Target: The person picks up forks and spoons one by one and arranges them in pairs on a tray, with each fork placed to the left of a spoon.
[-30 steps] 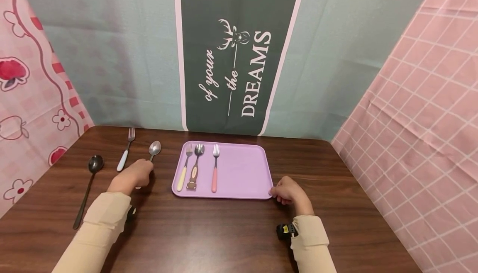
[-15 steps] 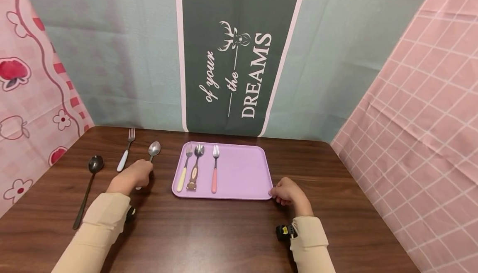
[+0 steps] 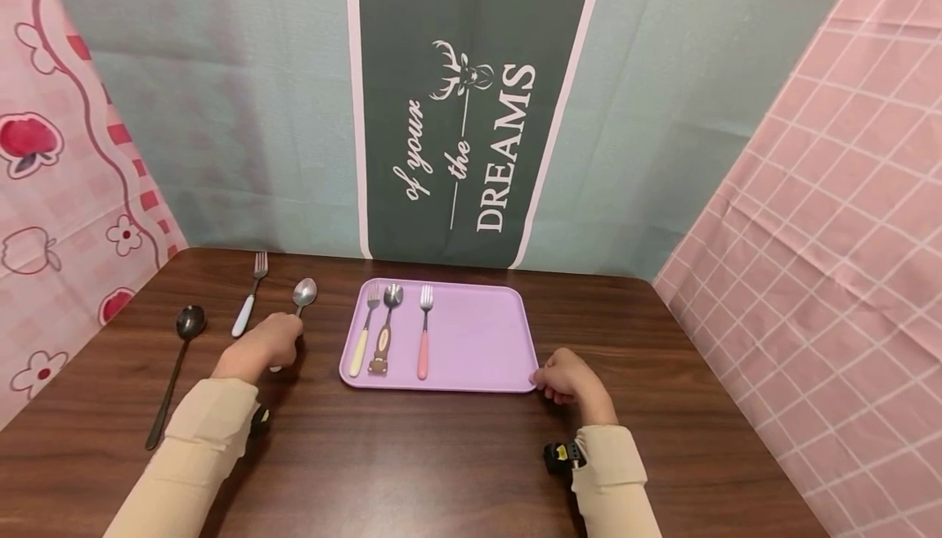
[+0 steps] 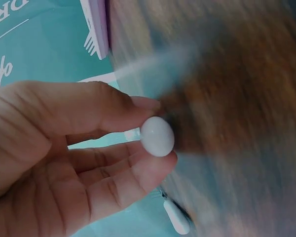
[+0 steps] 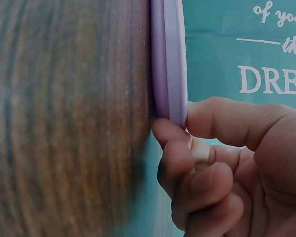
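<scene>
My left hand [image 3: 268,342] pinches a spoon [image 3: 305,291] by its white handle, left of the tray; the bowl points to the back wall. In the left wrist view the rounded white handle end [image 4: 158,137] sits between thumb and fingers. At the near right corner of a lilac tray [image 3: 482,334], my right hand [image 3: 570,378] grips the rim, thumb above and finger beneath, as the right wrist view shows. Side by side on the tray lie a yellow-handled fork [image 3: 359,350], a spoon with a brown bear handle [image 3: 383,338] and a pink-handled fork [image 3: 423,350].
A fork with a pale handle [image 3: 244,317] lies left of the held spoon. Farther left is a long dark ladle-like spoon [image 3: 177,366]. The brown wooden table [image 3: 427,464] ends at a green cloth backdrop [image 3: 625,113], with pink cloths at both sides.
</scene>
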Action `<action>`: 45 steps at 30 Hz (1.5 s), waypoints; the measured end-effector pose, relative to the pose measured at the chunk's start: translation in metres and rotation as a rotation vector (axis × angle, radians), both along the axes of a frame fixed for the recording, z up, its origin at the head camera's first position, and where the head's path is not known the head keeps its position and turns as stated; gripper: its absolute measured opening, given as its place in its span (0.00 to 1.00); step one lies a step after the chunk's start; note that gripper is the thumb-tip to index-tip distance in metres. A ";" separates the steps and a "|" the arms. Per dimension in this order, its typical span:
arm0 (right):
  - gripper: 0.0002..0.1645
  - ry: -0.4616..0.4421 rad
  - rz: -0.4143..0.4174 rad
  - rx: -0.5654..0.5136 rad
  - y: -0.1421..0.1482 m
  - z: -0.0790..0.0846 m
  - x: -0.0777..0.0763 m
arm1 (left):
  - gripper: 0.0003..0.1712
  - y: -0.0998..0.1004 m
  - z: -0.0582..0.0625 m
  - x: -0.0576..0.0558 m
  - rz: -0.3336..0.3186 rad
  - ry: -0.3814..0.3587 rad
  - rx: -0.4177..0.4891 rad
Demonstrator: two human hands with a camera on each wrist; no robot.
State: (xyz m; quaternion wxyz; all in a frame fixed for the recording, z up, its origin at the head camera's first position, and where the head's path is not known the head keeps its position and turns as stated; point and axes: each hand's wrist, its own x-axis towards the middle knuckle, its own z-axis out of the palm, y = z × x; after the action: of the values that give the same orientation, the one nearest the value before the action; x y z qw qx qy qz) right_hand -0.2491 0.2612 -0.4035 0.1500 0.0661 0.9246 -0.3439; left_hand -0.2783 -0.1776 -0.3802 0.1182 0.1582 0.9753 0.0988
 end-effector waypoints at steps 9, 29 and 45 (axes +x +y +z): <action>0.15 0.001 -0.006 0.001 0.001 0.001 0.001 | 0.10 0.003 0.006 0.003 0.065 -0.072 0.047; 0.15 0.013 -0.008 0.020 0.001 0.000 0.000 | 0.07 0.017 0.014 0.013 0.061 -0.043 0.134; 0.12 -0.045 -0.020 -0.090 0.003 -0.003 0.001 | 0.07 0.028 0.019 0.019 0.011 0.031 0.163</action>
State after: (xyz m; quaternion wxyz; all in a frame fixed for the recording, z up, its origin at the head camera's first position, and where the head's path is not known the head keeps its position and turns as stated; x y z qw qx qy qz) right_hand -0.2478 0.2644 -0.4067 0.1703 0.0764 0.9037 -0.3852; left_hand -0.2588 -0.1496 -0.3615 0.0893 0.1633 0.9666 0.1763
